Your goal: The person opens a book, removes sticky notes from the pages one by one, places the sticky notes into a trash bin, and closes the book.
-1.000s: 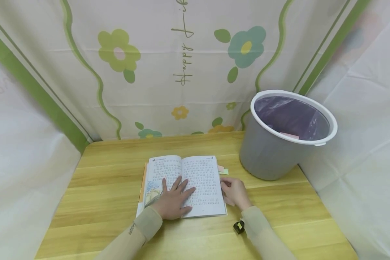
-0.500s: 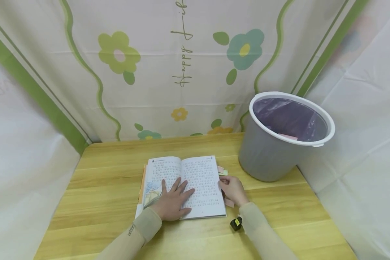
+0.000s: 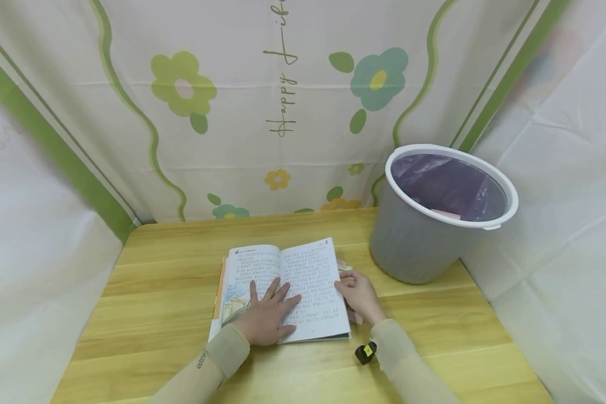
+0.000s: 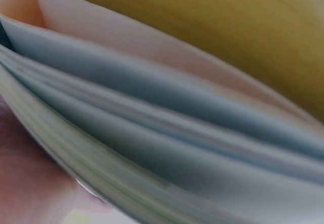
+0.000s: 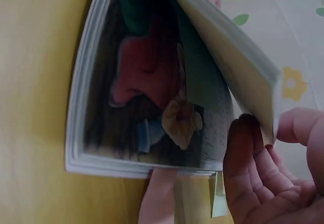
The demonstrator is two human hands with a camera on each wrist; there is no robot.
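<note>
An open book [image 3: 310, 264] with printed text lies on the wooden table. My left hand [image 3: 266, 317] rests across its left page and centre fold, fingers spread. At the right edge, my right hand [image 3: 362, 297] pinches the outer edge of the right-hand pages between thumb and fingers and holds them raised. Under those lifted pages [image 5: 253, 90], the right wrist view shows a coloured illustration [image 5: 147, 72]. A pink tab [image 5: 158, 196] and a pale green tab [image 5: 218, 198] stick out from the book's edge. Blurred, curved page edges [image 4: 167, 128] fill the left wrist view.
A grey bin [image 3: 409, 247] with a white rim and purple liner stands at the table's back right, pink paper [image 3: 445, 214] inside. A small black device [image 3: 366, 353] with a yellow label sits by my right wrist. Flowered cloth [image 3: 232, 140] hangs behind the wooden table [image 3: 156, 292].
My right hand has taken the right-hand pages' edge and lifted it, shifting slightly left. The pages now stand raised off the rest of the book. My left hand stays in place.
</note>
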